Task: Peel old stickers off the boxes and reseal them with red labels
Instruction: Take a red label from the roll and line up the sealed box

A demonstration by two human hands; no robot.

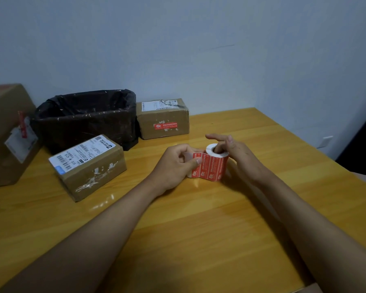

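both forearms reach to the roll of red labels [215, 163], upright mid-table. left hand [175, 166] pinches the loose strip; right hand [235, 153] hooks a finger into its core. likely light, papery, curling; peel from a corner. nearby cardboard box [89, 166] shows glossy torn residue.

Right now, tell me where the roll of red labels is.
In the head view, the roll of red labels stands on the yellow wooden table, right of centre, between the left hand and right hand.
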